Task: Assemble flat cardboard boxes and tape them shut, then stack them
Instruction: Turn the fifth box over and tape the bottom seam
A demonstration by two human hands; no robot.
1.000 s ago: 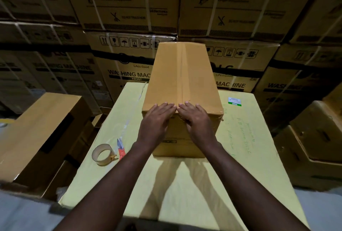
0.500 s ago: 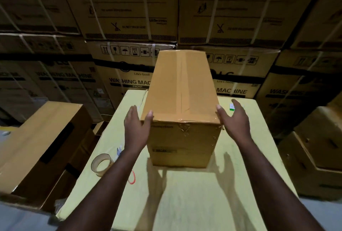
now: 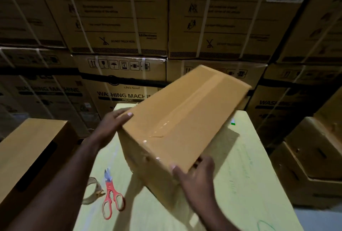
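Note:
A long brown cardboard box [image 3: 181,119], taped shut along its top seam, is held over the pale yellow table [image 3: 249,184], turned so its far end points up to the right. My left hand [image 3: 112,125] grips its near-left edge, thumb on top. At the box's near-right corner my right hand [image 3: 196,177] holds on, with the thumb over the top edge. A roll of clear tape [image 3: 92,190] lies at the table's left edge, with red-handled scissors [image 3: 111,195] beside it.
A wall of stacked washing-machine cartons [image 3: 122,45] stands right behind the table. A brown box [image 3: 27,153] sits low at the left, and more brown boxes [image 3: 314,156] at the right. A small green-and-white label [image 3: 232,121] peeks out under the held box.
My hands went from pressing the tape at the near end to gripping the box's sides. The box has swung clockwise, its far end now pointing right. The view tilted up.

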